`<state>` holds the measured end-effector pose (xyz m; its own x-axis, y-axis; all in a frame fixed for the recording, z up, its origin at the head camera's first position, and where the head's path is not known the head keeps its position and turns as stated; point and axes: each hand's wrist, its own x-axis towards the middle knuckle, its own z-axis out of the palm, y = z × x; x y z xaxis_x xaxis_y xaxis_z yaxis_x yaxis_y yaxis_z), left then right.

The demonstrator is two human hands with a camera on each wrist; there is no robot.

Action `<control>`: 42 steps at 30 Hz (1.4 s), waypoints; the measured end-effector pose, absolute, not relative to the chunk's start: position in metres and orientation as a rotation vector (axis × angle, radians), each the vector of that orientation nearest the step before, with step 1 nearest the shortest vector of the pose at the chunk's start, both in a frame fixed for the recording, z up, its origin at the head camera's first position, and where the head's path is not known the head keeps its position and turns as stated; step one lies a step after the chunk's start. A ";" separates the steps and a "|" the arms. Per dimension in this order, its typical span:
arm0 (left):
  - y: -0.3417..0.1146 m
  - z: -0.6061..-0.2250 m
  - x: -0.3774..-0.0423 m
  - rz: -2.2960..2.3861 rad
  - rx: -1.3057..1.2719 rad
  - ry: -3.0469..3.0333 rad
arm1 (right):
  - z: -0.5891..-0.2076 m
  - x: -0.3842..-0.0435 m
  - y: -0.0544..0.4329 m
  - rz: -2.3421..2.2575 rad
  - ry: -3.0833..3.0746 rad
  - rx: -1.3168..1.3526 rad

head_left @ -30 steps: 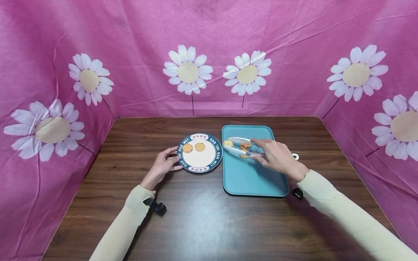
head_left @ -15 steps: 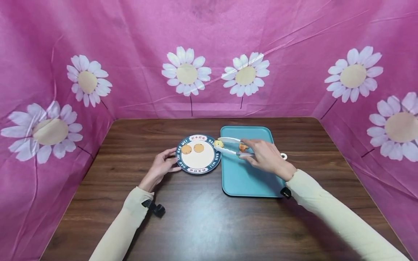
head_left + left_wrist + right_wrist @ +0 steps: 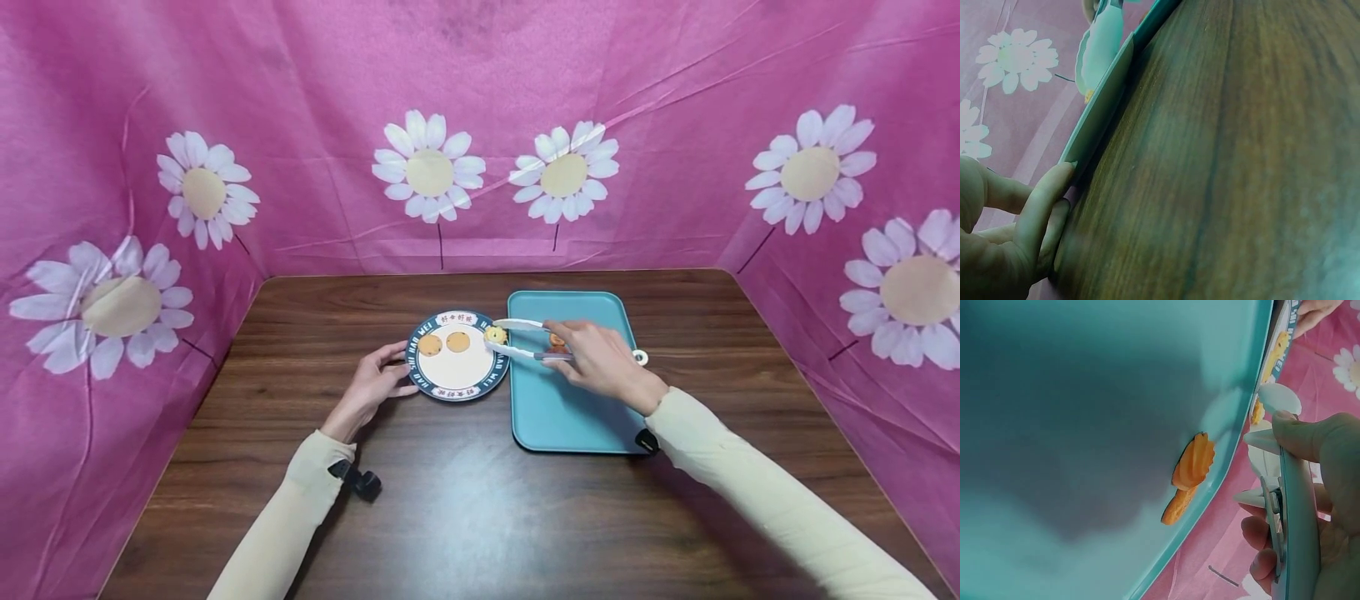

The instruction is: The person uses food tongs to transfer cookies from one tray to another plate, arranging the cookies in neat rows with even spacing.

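My left hand [image 3: 372, 382] pinches the left rim of a round white plate [image 3: 453, 371] with a dark blue lettered border. In the left wrist view, thumb and fingers [image 3: 1041, 206] meet at the plate's edge. Two round cookies [image 3: 458, 342] lie on the plate's left and upper part. My right hand [image 3: 603, 360] grips a pair of tongs [image 3: 521, 324] with white tips and grey handles. Between the tips is a small ruffled yellow food piece [image 3: 495, 334], over the plate's right rim. In the right wrist view, the tongs' handle [image 3: 1300, 519] lies along the palm.
A teal rectangular tray [image 3: 570, 417] lies right beside the plate. Near its far edge are a ridged orange food piece [image 3: 1196, 461] and a smaller stick-like one [image 3: 1179, 506], partly hidden by my right hand in the head view. Pink flowered cloth [image 3: 480, 67] walls surround the wooden table [image 3: 442, 500].
My right hand has moved left with the tongs, carrying the yellow piece from the tray's left edge to over the plate's right rim. The left hand stays at the plate.
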<state>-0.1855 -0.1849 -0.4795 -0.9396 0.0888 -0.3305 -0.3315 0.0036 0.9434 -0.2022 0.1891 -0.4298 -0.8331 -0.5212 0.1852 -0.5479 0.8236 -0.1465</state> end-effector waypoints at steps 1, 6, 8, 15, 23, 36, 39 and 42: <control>-0.185 -0.480 -0.185 2.012 -0.252 1.989 | -0.430 -0.202 0.188 0.287 -2.871 0.846; -0.185 -0.481 -0.186 2.009 -0.256 1.991 | -0.427 -0.205 0.183 0.251 -2.874 0.869; -0.185 -0.480 -0.186 2.005 -0.262 1.993 | -0.426 -0.207 0.181 0.226 -2.865 0.883; -0.184 -0.479 -0.187 1.985 -0.272 1.991 | -0.423 -0.212 0.174 0.122 -2.819 0.899; -0.184 -0.481 -0.186 2.041 -0.221 1.975 | -0.421 -0.209 0.168 0.024 -2.778 0.920; -0.184 -0.480 -0.186 2.043 -0.234 1.972 | -0.421 -0.212 0.165 0.025 -2.795 0.918; -0.184 -0.479 -0.185 2.041 -0.236 1.975 | -0.421 -0.212 0.165 0.033 -2.804 0.913; -0.185 -0.479 -0.185 2.041 -0.239 1.975 | -0.422 -0.211 0.165 0.041 -2.805 0.912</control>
